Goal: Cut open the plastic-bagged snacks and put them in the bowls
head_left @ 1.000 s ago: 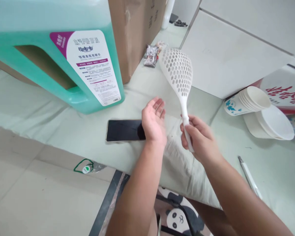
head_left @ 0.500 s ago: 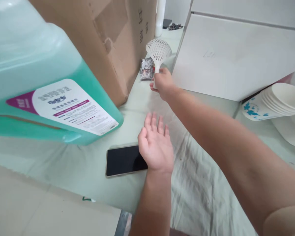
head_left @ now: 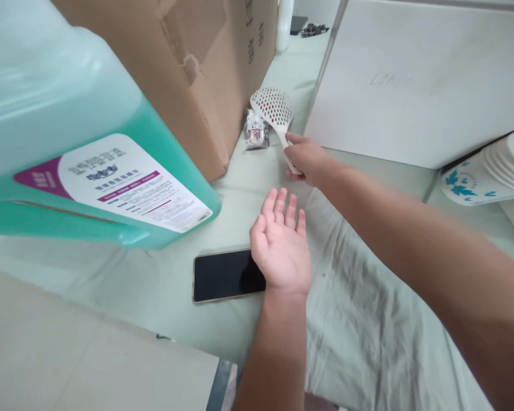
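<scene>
My right hand (head_left: pixel 306 158) is closed around the handle of a white slotted skimmer spoon (head_left: pixel 273 107). Its round, perforated head points away from me and overlaps a small clear-wrapped packet (head_left: pixel 256 132) beside the cardboard box. I cannot tell whether the skimmer touches the packet. Nearer to me, my left hand (head_left: pixel 281 245) lies palm up with its fingers stretched out and nothing in it. A black-screened phone (head_left: pixel 223 278) lies on the cloth, its right end hidden behind my left hand and wrist.
A large jug of green liquid (head_left: pixel 154 148) fills the left side, in front of a cardboard box (head_left: pixel 214 103). On the right stand a white box (head_left: pixel 394 91) and stacked paper cups (head_left: pixel 475 180). Pale green cloth (head_left: pixel 351 268) covers the table, creased at front.
The skimmer in my right hand has come down and tilted, its handle end now slanting to the right. My left hand stays palm up. The view has shifted slightly.
</scene>
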Available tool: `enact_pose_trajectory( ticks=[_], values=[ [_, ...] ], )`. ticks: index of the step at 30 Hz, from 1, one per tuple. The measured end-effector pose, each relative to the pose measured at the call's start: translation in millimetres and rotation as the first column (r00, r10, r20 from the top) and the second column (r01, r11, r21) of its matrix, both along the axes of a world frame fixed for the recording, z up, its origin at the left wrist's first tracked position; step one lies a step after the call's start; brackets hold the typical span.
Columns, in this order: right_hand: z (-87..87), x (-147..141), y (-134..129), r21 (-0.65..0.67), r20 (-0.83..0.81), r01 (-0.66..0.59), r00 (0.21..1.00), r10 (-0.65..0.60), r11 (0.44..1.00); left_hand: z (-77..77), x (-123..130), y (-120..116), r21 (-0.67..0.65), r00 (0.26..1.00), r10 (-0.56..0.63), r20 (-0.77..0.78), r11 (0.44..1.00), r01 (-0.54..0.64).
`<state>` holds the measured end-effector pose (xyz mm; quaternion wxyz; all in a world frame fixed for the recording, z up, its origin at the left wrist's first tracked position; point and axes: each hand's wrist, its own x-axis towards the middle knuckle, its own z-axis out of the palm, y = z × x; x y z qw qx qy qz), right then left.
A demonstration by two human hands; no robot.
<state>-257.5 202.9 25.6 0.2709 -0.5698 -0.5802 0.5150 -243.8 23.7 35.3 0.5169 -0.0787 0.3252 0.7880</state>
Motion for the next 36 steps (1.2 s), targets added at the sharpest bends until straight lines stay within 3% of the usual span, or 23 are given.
enact_pose_trajectory(
  ticks=[5,11,15,18,21,24,28,31,36],
  values=[
    [17.8,41,-50,-0.132,0.145,-0.099,0.982,0.118,0.986,1.3,-2,-6,0.041,1.0,0.023,0.016,0.999,-0.024],
    [11.7,94,-126,-0.223,0.17,-0.23,0.948,0.27,0.947,-1.7,-12,-10,0.061,0.999,0.026,0.036,0.998,-0.029],
    [8.2,124,-178,-0.242,0.008,-0.159,0.986,0.166,0.957,-1.0,-13,-12,0.084,1.0,0.016,0.025,0.996,-0.018],
    [7.7,141,-195,-0.195,-0.042,-0.039,0.999,0.031,0.98,-0.4,-9,-14,0.106,1.0,-0.019,0.019,0.994,0.017],
    [8.9,142,-185,-0.146,-0.063,-0.032,0.998,0.023,0.989,-0.8,-3,-14,0.136,0.999,-0.05,0.003,0.989,0.049],
    [11.7,120,-153,-0.049,-0.105,-0.092,0.991,0.086,0.995,-2.0,2,-12,0.134,0.998,-0.047,-0.046,0.99,0.053],
    [13.5,77,-102,0.06,-0.105,-0.098,0.989,0.104,0.993,-5.3,4,-6,0.068,0.992,0.078,-0.098,0.995,-0.071],
    [13.2,56,-79,-0.017,-0.091,-0.079,0.993,0.077,0.997,-8.1,0,-5,0.02,0.986,0.157,-0.05,0.987,-0.157],
    [6.3,52,-71,-0.185,-0.13,-0.056,0.991,0.032,0.981,-9.3,-8,-8,0.023,0.994,0.107,0.01,0.994,-0.108]
  ],
)
